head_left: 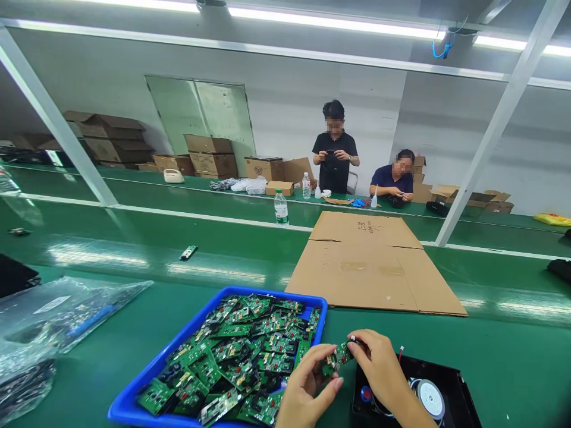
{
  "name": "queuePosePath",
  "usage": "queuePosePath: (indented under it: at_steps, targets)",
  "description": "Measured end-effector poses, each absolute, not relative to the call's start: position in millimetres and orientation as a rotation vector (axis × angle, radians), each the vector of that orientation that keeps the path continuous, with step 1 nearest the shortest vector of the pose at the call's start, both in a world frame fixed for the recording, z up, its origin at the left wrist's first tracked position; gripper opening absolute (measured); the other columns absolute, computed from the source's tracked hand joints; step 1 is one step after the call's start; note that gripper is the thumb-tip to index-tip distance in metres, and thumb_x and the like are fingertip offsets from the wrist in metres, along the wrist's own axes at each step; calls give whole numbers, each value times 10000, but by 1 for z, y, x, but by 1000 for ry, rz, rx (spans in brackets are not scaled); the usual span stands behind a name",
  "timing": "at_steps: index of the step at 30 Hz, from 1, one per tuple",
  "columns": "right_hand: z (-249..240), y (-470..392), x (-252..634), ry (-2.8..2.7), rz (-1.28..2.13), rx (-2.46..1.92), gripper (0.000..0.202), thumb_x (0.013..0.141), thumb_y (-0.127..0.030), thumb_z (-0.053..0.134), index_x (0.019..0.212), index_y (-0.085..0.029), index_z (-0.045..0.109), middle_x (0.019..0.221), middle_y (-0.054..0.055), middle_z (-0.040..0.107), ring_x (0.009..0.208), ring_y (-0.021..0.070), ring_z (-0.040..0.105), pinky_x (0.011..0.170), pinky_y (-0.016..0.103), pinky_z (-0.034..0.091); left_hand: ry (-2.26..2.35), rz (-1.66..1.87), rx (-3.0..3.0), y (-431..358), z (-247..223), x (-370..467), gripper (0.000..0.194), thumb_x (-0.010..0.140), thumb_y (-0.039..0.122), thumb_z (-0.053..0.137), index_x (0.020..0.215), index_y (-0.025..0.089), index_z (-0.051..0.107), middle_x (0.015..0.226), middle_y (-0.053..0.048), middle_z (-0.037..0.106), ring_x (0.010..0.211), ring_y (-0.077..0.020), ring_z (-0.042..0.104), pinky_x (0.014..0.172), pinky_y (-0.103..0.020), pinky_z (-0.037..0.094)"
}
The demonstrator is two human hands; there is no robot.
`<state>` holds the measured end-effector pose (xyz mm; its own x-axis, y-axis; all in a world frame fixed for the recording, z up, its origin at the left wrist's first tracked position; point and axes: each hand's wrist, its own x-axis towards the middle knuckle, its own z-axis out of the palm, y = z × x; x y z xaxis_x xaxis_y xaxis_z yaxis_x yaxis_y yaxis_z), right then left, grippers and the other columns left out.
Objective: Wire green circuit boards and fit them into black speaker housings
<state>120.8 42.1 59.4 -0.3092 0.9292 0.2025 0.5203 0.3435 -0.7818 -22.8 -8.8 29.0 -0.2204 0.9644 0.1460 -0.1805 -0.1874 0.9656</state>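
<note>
flattened cardboard, water bottle, plastic bags, two co-workers

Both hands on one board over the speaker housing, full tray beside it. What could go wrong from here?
1. The circuit board is pinched only at its edges between the left hand and right hand; a slip would likely drop it onto the black speaker housing.
2. Bare fingers on the board may risk static or smudges.
3. The blue tray is heaped with loose boards; they could snag or scratch each other.
</note>
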Motion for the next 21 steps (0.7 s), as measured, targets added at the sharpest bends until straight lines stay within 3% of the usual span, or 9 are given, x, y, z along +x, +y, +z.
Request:
queuePosePath:
  at_steps: [3, 7, 11, 14, 17, 21]
  targets:
    - [59, 41, 118, -1967, 803, -1274, 224, 832, -282, 452, 847, -172, 646, 841, 63, 643, 777, 196, 580, 728, 307, 434, 1123, 1584, 1037, -9, 32, -22, 264, 571, 257, 739, 830, 235, 691, 973, -85, 628, 944, -244, 563, 729, -274, 512]
    - [63, 37, 117, -2014, 835, -1265, 268, 840, -308, 426, 836, -164, 651, 800, 66, 627, 748, 197, 569, 694, 310, 429, 1137, 1586, 866, -10, 39, -23, 411, 583, 266, 742, 972, 231, 617, 949, -67, 677, 897, -212, 594, 728, -259, 496]
    - [65, 36, 119, -2010, 838, -1193, 366, 880, -360, 347, 1035, -159, 611, 872, 76, 620, 830, 191, 564, 770, 309, 426, 1129, 1611, 761, -7, 41, -25, 383, 557, 313, 759, 890, 183, 621, 919, -75, 696, 735, -170, 600, 622, -224, 463]
    - [65, 37, 123, -1951, 859, -1183, 402, 896, -378, 281, 1130, -140, 507, 652, 19, 571, 622, 151, 532, 605, 264, 427, 1027, 1607, 697, -4, 37, -26, 456, 550, 339, 765, 949, 167, 628, 881, -83, 695, 789, -197, 604, 676, -252, 462]
    - [67, 38, 125, -1911, 898, -1162, 292, 889, -366, 304, 918, -159, 507, 556, -25, 501, 496, 112, 448, 498, 226, 365, 853, 1545, 590, -2, 33, -26, 546, 538, 356, 776, 1024, 169, 614, 872, -90, 685, 858, -244, 619, 720, -302, 479]
    - [74, 36, 126, -1963, 899, -1127, 228, 847, -340, 424, 762, -180, 562, 682, 10, 568, 584, 115, 472, 540, 226, 370, 790, 1462, 485, -3, 34, -26, 576, 530, 368, 783, 1041, 174, 601, 961, -120, 673, 837, -266, 638, 670, -320, 499]
